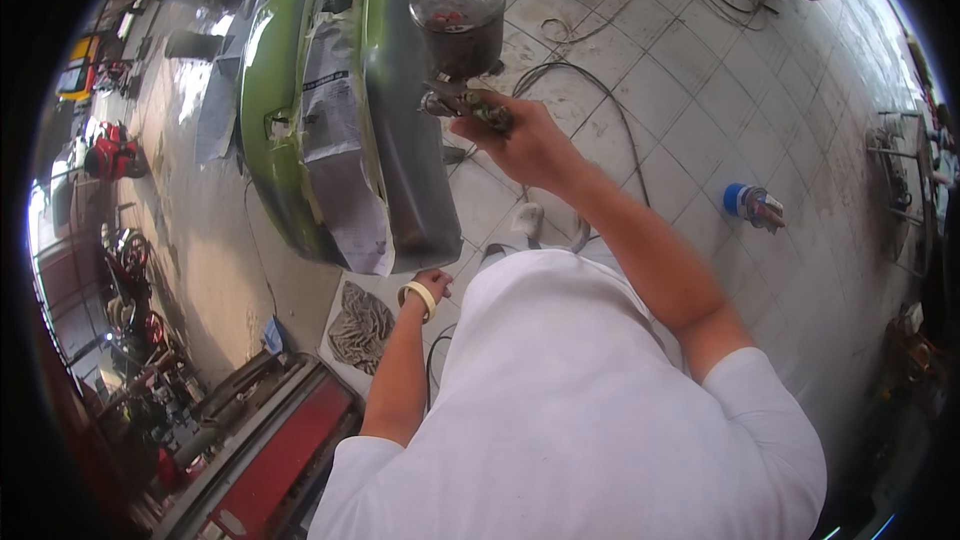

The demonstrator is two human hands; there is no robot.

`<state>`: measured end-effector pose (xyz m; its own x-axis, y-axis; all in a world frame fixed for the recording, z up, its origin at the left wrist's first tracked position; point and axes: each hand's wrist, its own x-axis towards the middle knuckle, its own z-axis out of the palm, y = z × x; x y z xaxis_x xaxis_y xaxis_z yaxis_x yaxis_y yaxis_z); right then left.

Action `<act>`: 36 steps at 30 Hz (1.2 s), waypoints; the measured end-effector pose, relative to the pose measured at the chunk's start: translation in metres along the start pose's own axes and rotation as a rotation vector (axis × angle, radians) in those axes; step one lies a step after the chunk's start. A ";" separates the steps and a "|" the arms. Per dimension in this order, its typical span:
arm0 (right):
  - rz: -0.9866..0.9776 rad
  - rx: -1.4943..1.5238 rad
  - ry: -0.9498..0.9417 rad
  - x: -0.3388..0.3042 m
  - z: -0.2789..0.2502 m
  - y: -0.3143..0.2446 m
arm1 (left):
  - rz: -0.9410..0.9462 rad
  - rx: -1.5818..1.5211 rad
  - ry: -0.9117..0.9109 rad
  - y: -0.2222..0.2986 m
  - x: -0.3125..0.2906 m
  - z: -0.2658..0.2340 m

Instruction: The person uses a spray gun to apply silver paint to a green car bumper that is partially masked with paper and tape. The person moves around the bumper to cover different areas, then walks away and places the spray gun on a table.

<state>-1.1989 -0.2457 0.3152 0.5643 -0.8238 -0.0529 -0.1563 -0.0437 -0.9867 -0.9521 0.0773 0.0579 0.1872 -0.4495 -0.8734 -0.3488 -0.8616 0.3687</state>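
Tiled shop floor; R hand (530,145) grips spray gun (462,40), L hand (432,287) w/ tape roll (418,297).

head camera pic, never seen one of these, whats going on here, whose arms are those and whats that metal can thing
This comes from a wide fisheye camera worn on a person's head and looking down, so the edges bend and the white shirt at the bottom is the wearer's own. Both arms belong to the wearer.

The right hand grips a spray gun; the metal can is its cup, sitting on top. The left hand has a roll of masking tape around the wrist.

In front is a green car body panel, partly masked with paper. On the tiled floor lie hoses and a blue-capped container.
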 end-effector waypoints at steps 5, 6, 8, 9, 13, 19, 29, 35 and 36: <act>0.010 0.040 -0.164 0.044 -0.020 0.008 | -0.095 -0.077 0.061 0.037 -0.038 0.054; 0.008 0.046 -0.184 0.050 -0.024 0.003 | -0.095 0.001 0.064 0.051 -0.051 0.067; 0.009 0.043 -0.236 0.062 -0.029 -0.003 | -0.111 0.063 0.073 0.048 -0.063 0.095; 0.011 0.040 -0.268 0.069 -0.031 -0.005 | -0.131 0.049 0.083 0.032 -0.062 0.114; -0.042 0.004 -0.254 0.098 -0.028 0.014 | -0.195 -0.052 0.087 0.046 -0.079 0.143; 0.034 0.019 -0.204 0.127 -0.032 0.015 | -0.213 -0.154 0.166 0.064 -0.098 0.159; 0.005 -0.071 -0.483 0.108 -0.043 0.005 | -0.189 -0.168 0.235 0.062 -0.082 0.190; -0.119 -0.017 -0.252 0.130 -0.042 0.015 | -0.200 -0.270 0.247 0.084 -0.079 0.187; -0.109 -0.025 -0.242 0.131 -0.046 0.015 | -0.205 -0.269 0.254 0.087 -0.081 0.189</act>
<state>-1.1644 -0.3806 0.3005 0.7557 -0.6547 0.0156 -0.1019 -0.1411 -0.9847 -1.1706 0.0833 0.1003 0.4598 -0.2769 -0.8437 -0.0351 -0.9551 0.2943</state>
